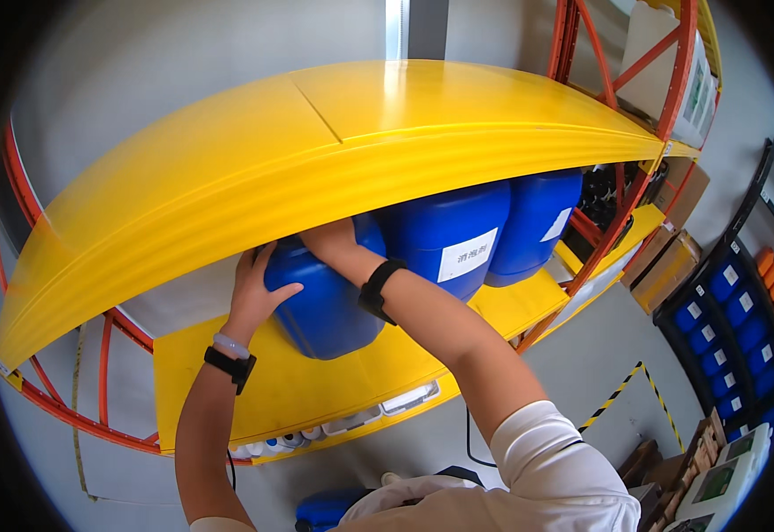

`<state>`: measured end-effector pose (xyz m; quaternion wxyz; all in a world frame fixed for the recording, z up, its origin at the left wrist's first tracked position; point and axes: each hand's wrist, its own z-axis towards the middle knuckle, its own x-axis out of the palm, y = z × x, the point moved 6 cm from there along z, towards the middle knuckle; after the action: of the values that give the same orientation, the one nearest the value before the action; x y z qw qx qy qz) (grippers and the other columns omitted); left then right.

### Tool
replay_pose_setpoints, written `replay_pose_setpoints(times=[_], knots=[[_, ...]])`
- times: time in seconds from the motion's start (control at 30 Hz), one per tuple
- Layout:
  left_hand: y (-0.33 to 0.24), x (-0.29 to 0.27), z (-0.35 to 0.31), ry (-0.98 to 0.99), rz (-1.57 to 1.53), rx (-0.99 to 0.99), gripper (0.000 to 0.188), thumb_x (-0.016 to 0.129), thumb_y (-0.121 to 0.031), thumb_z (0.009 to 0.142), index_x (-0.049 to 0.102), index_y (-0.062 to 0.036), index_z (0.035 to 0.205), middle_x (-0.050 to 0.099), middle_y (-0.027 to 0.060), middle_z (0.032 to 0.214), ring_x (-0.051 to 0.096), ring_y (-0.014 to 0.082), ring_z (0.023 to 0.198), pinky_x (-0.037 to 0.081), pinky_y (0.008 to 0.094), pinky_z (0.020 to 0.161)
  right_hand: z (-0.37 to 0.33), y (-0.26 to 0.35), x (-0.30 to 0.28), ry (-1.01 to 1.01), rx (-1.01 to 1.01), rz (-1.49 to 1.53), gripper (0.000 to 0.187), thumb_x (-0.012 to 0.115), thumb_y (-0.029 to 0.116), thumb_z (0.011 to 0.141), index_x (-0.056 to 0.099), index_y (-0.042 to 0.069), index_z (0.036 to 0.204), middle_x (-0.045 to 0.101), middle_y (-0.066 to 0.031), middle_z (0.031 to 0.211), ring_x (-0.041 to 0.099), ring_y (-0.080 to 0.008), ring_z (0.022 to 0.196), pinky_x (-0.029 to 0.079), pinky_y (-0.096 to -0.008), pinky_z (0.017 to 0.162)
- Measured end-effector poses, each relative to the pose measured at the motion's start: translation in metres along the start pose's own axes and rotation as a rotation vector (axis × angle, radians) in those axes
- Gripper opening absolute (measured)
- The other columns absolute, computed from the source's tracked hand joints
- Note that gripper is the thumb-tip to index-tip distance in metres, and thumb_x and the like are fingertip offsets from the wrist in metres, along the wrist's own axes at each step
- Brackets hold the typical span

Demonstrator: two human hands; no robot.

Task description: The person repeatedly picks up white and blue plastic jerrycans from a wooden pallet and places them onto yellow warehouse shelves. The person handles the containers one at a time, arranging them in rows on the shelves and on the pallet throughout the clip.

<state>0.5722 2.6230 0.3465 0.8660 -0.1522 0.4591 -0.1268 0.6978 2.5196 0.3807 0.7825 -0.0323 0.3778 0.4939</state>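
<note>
A blue plastic drum [323,310] stands on the lower yellow shelf, its top partly hidden by the shelf above. My left hand [257,293] lies against the drum's left upper side, thumb stretched across the blue surface and apart from the fingers. Over the drum's top reaches my right hand [330,238]; its fingers disappear behind the upper shelf's edge, so their grip is hidden. To the right stand a second blue drum [431,226] with a white label and a third blue drum [538,199], also labelled.
The yellow upper shelf [227,168] hangs low over the drums. Below them runs the lower shelf [227,372], with bins and bottles beneath. A red upright [613,239] borders the right end. Cardboard boxes [666,275] and a rack of blue bins [724,328] are farther right.
</note>
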Motion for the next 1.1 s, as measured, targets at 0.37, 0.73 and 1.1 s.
replay_pose_setpoints(times=[0.37,0.73,1.1], knots=[[-0.003,0.106,-0.314,-0.006,-0.483,-0.795,0.032,0.067,-0.021,0.081,0.060,-0.0018,0.106,0.062,0.0122,0.099,0.060,0.0262,0.096,0.047,0.0331,0.079,-0.229,-0.026,-0.098,0.184,-0.183,0.422,0.013,0.063,0.007,0.074,0.063,0.003,0.086,0.063,-0.0120,0.083,0.061,-0.0300,0.078,0.050,-0.0360,0.068],[-0.169,0.184,-0.545,0.272,-0.318,-1.028,0.035,0.064,-0.030,0.080,0.063,-0.0025,0.101,0.064,0.0171,0.094,0.060,0.0340,0.089,0.047,0.0402,0.077,-0.444,-0.125,-0.090,0.806,-0.007,0.405,0.008,0.064,0.006,0.076,0.064,0.001,0.082,0.063,-0.0124,0.068,0.062,-0.0239,0.059,0.049,-0.0325,0.057],[-0.259,0.158,-0.659,0.134,-0.362,-1.411,0.040,0.062,-0.031,0.082,0.059,-0.0033,0.110,0.064,0.0173,0.102,0.060,0.0333,0.095,0.047,0.0395,0.083,-0.514,-0.007,-0.071,1.194,-0.335,0.593,0.011,0.062,0.011,0.081,0.063,0.002,0.087,0.065,-0.0110,0.077,0.063,-0.0231,0.068,0.050,-0.0312,0.064]])
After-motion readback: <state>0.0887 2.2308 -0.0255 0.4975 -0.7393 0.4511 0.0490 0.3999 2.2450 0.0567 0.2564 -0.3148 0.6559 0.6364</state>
